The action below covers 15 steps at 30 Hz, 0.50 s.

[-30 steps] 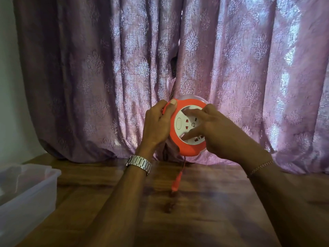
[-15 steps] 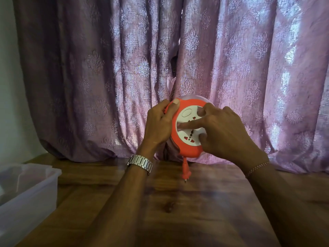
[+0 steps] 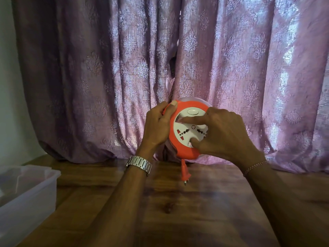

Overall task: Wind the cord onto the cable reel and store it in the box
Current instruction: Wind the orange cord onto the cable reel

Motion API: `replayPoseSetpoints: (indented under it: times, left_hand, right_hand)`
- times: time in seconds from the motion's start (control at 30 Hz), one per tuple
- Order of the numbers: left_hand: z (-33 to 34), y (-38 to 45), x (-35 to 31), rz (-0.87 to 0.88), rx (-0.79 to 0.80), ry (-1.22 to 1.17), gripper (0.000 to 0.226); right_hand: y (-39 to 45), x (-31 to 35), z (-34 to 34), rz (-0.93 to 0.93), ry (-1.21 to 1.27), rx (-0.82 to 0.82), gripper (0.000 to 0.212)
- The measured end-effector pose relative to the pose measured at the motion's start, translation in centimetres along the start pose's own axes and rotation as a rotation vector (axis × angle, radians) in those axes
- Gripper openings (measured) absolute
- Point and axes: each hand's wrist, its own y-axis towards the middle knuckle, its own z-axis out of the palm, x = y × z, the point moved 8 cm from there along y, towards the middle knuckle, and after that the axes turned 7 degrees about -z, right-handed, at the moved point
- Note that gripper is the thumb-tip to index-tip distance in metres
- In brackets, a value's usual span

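The reel (image 3: pixel 185 148) is held upright above the bench (image 3: pixel 195 211), gripped at its rim by the left hand (image 3: pixel 157 127); the right hand (image 3: pixel 224 138) presses fingers into its face. The plug (image 3: pixel 185 173) hangs just below. The box (image 3: pixel 26 193) lies well left, nearer the left hand.

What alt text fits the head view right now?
Two hands hold an orange cable reel upright above a wooden table: left hand grips its rim, right hand fingers its white socket face. The orange plug dangles below; a translucent plastic box sits far left.
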Motion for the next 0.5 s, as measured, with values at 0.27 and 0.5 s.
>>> replayPoseSetpoints:
  times: [0.27,0.5]
  left_hand:
    - [-0.4,0.0,0.4,-0.038,0.009,-0.010,0.059]
    - [-0.2,0.1,0.8,-0.111,-0.001,-0.049,0.036]
  right_hand:
    - [-0.8,0.3,0.7,0.254,0.106,-0.158,0.063]
    - [-0.9,-0.1,0.8,0.249,0.091,-0.164,0.061]
